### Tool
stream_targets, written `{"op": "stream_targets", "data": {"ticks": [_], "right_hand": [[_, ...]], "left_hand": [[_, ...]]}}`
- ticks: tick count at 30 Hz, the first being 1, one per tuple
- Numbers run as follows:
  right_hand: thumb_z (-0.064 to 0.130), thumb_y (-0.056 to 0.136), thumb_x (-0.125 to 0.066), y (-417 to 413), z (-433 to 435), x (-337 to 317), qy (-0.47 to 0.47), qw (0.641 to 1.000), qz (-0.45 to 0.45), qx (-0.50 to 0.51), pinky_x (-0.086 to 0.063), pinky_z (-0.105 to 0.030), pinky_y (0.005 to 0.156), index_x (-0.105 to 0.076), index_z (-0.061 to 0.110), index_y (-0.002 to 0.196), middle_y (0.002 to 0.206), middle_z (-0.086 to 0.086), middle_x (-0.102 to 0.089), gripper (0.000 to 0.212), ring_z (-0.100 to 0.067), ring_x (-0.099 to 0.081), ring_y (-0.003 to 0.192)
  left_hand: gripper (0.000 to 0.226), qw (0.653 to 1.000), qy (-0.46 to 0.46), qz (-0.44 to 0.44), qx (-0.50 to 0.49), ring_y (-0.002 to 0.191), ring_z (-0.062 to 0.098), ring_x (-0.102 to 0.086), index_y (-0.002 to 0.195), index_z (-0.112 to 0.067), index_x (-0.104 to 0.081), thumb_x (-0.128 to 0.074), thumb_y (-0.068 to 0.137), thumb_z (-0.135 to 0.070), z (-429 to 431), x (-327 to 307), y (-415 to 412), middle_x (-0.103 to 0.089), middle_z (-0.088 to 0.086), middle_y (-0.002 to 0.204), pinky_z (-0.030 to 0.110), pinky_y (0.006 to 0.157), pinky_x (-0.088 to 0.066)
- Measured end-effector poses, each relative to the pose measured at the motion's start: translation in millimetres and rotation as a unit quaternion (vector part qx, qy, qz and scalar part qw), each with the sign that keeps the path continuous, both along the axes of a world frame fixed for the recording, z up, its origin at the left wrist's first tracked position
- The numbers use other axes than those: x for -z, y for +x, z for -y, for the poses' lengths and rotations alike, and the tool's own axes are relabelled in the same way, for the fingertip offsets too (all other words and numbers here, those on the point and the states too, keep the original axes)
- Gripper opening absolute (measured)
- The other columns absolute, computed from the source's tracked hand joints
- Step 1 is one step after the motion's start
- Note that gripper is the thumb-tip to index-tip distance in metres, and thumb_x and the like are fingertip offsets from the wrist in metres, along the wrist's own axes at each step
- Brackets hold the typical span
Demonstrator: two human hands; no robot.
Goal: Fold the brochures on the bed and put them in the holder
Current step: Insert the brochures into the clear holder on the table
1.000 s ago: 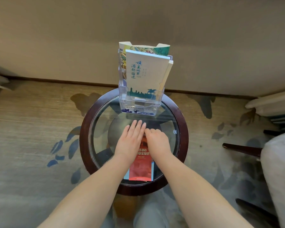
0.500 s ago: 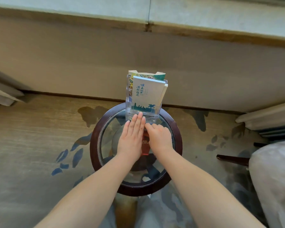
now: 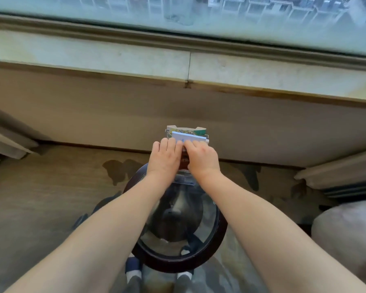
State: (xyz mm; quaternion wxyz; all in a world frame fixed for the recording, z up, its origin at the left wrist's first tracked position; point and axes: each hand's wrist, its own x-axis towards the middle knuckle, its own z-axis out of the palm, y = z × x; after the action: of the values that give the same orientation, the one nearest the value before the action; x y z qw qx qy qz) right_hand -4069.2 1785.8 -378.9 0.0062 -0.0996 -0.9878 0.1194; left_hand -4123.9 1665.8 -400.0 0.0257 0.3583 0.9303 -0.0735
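Note:
A clear plastic holder (image 3: 183,181) stands at the far edge of a round glass-topped table (image 3: 219,240). A white and a green folded brochure (image 3: 187,134) stick up in it. The red folded brochure (image 3: 184,160) is raised against the holder's front, and only a strip of it shows between my hands. My left hand (image 3: 165,159) lies flat on its left side with the fingers together. My right hand (image 3: 202,159) grips its right side with curled fingers. Most of the holder is hidden behind both hands.
Behind the table runs a beige wall under a stone window sill (image 3: 188,66). Curtains hang at the left (image 3: 6,140) and right (image 3: 336,172). A pale cushioned seat (image 3: 347,233) stands at the right edge. My socked feet (image 3: 133,273) rest on patterned carpet.
Both hands lifted the red brochure off the glass top and carried it away from me, up against the holder. My head tilted up, so the window sill came into view.

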Motion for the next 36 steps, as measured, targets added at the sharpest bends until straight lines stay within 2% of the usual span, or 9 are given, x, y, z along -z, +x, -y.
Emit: {"op": "stream_targets", "data": {"ticks": [4, 7, 9, 12, 16, 21, 24, 32, 36], "right_hand": [[-0.003, 0.079, -0.067, 1, -4, 30, -0.044, 0.999, 0.009, 0.022, -0.038, -0.036, 0.066, -0.059, 0.012, 0.107, 0.102, -0.007, -0.066, 0.033, -0.031, -0.060, 0.094], [-0.001, 0.081, -0.068, 5, -6, 56, -0.084, 0.996, 0.006, 0.038, -0.038, -0.033, 0.064, -0.062, 0.011, 0.111, 0.100, -0.008, -0.067, 0.033, -0.031, -0.061, 0.092], [0.001, 0.086, -0.066, 4, -6, 69, -0.108, 0.992, 0.017, 0.065, -0.042, -0.033, 0.067, -0.063, 0.014, 0.113, 0.102, -0.005, -0.068, 0.031, -0.028, -0.061, 0.094], [0.016, 0.095, -0.066, 2, -6, 82, -0.139, 0.986, 0.031, 0.091, -0.055, -0.037, 0.082, -0.063, 0.020, 0.121, 0.109, 0.001, -0.068, 0.026, -0.022, -0.062, 0.100], [0.024, 0.098, -0.067, 8, -6, 92, -0.152, 0.983, 0.030, 0.098, -0.056, -0.037, 0.089, -0.063, 0.022, 0.123, 0.112, 0.003, -0.069, 0.025, -0.017, -0.063, 0.104], [0.006, 0.090, -0.067, -3, -13, 81, -0.110, 0.992, 0.003, 0.064, -0.052, -0.039, 0.075, -0.064, 0.016, 0.118, 0.103, -0.005, -0.070, 0.030, -0.027, -0.063, 0.094], [0.009, 0.089, -0.068, -16, -25, 62, -0.051, 0.999, 0.002, 0.018, -0.047, -0.040, 0.071, -0.063, 0.012, 0.115, 0.101, -0.010, -0.069, 0.027, -0.034, -0.062, 0.091], [0.011, 0.092, -0.067, -31, -37, 39, -0.026, 1.000, -0.009, -0.002, -0.053, -0.042, 0.075, -0.063, 0.014, 0.124, 0.114, -0.009, -0.070, 0.033, -0.032, -0.063, 0.102], [0.012, 0.091, -0.068, -27, -35, 48, -0.034, 0.999, 0.010, -0.014, -0.046, -0.039, 0.069, -0.060, 0.015, 0.127, 0.112, -0.009, -0.068, 0.037, -0.033, -0.063, 0.100]], "left_hand": [[0.045, 1.000, -0.013, 0.022, 0.015, 0.123, 0.030, -0.044, 0.143, -0.013, -0.032, -0.039, 0.099, -0.015, -6, 18, -3, -0.043, 0.008, 0.133, 0.040, 0.101, -0.038], [0.075, 0.997, -0.043, 0.065, 0.011, 0.155, 0.038, -0.012, 0.160, -0.005, 0.004, -0.042, 0.105, -0.025, -5, 40, 7, -0.014, 0.019, 0.165, 0.048, 0.124, -0.019], [0.087, 0.996, -0.044, 0.081, -0.002, 0.158, 0.038, 0.003, 0.160, -0.004, 0.016, -0.046, 0.104, -0.029, -2, 51, 14, 0.001, 0.018, 0.170, 0.049, 0.127, -0.010], [0.097, 0.994, -0.035, 0.100, -0.009, 0.159, 0.035, 0.009, 0.161, -0.008, 0.015, -0.056, 0.100, -0.034, -5, 64, 18, 0.004, 0.014, 0.172, 0.053, 0.128, -0.007], [0.095, 0.991, -0.033, 0.124, -0.025, 0.157, 0.033, 0.018, 0.162, -0.012, 0.014, -0.056, 0.100, -0.032, -13, 77, 22, 0.010, 0.011, 0.172, 0.056, 0.127, -0.003], [0.111, 0.997, 0.014, 0.079, -0.011, 0.158, 0.037, 0.011, 0.160, -0.014, 0.019, -0.068, 0.092, -0.031, -6, 82, 7, 0.009, 0.013, 0.172, 0.051, 0.128, -0.010], [0.125, 0.997, 0.040, 0.062, -0.027, 0.158, 0.039, 0.004, 0.159, -0.019, 0.026, -0.075, 0.087, -0.036, 7, 69, -8, 0.011, 0.016, 0.170, 0.049, 0.126, -0.018], [0.118, 0.994, 0.073, 0.067, -0.039, 0.159, 0.035, -0.001, 0.154, -0.021, 0.034, -0.066, 0.093, -0.031, 5, 52, -19, 0.016, 0.016, 0.170, 0.045, 0.124, -0.026], [0.118, 0.969, 0.175, 0.121, -0.127, 0.149, 0.032, -0.033, 0.156, -0.032, 0.029, -0.070, 0.093, -0.022, 1, 58, -7, 0.015, 0.012, 0.169, 0.038, 0.099, -0.053]]}}
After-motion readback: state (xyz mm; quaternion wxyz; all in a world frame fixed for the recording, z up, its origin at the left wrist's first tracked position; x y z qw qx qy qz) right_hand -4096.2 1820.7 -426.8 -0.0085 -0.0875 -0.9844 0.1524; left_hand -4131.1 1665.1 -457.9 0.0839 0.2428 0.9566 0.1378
